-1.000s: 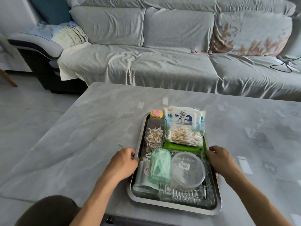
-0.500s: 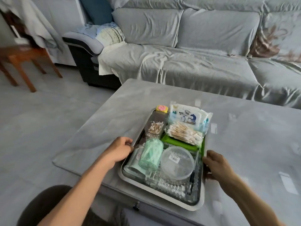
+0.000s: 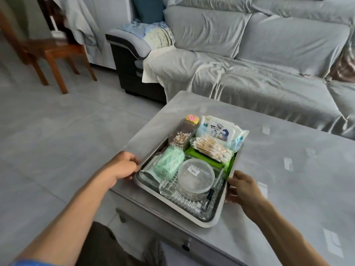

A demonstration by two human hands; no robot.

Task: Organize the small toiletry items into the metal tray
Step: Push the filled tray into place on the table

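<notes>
Sofa (image 3: 249,60) behind table (image 3: 288,169); both hands' grip grasping metal tray (image 3: 216,217) rims.

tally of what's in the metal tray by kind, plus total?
Cotton swab lots: 2, clear box and loose bundle
Wet wipes pack: 1
Green items: 2, mint tub, flat green pack
Round clear container: 1
Yellow-pink item: 1
Black pen-like stick: 1
Total: 8, in the metal tray

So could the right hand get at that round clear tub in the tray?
Probably yes: the right hand grips the metal tray rim beside the round clear tub, whose top is uncovered; it must release its grip first.
</notes>
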